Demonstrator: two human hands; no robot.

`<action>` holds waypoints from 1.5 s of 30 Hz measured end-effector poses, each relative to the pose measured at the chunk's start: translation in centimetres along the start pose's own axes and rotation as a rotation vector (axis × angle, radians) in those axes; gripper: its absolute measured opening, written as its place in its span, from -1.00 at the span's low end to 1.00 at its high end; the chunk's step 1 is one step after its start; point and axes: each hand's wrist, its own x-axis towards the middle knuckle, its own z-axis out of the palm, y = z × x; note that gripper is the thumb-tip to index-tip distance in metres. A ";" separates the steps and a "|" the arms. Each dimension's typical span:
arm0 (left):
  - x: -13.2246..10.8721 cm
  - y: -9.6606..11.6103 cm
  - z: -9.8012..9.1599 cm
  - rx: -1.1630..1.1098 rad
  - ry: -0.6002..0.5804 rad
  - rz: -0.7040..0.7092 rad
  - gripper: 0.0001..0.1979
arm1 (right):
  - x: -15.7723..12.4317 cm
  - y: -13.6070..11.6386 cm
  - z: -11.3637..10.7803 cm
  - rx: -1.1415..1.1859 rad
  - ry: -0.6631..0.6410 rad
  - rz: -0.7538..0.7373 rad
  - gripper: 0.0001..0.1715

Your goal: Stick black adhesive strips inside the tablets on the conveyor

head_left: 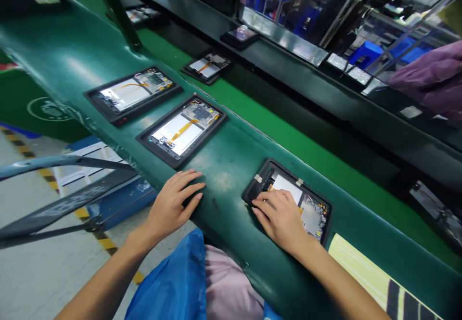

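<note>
My left hand is over the near edge of the green bench, fingers spread with nothing in them. Just beyond it, an opened tablet lies in a black tray, its white battery, orange ribbon cable and circuit board showing. My right hand rests palm down across another opened tablet in a black tray. Its fingers stretch to the tray's near left edge, and they cover part of the tablet. Small pale tabs stick to this tray's rim.
A third opened tablet lies at the left. Past the bench runs a green belt beside trays with more devices. A yellow sheet lies at right. A blue cart stands below left; a person's pink sleeve shows opposite.
</note>
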 end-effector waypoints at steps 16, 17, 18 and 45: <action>-0.6 0.5 2.9 0.085 0.143 -0.108 -0.77 | 4.4 -3.6 3.4 -0.127 -0.128 -0.382 -0.76; -0.7 0.5 2.9 0.080 0.150 -0.115 -0.77 | 4.1 -3.9 3.5 -0.151 -0.147 -0.401 -0.73; -0.7 0.5 3.0 0.076 0.155 -0.120 -0.77 | 3.9 -4.2 3.6 -0.170 -0.161 -0.415 -0.70; -0.7 2.0 2.2 -0.199 0.305 -0.164 -0.82 | 5.3 -1.8 0.2 0.148 0.078 0.042 -0.88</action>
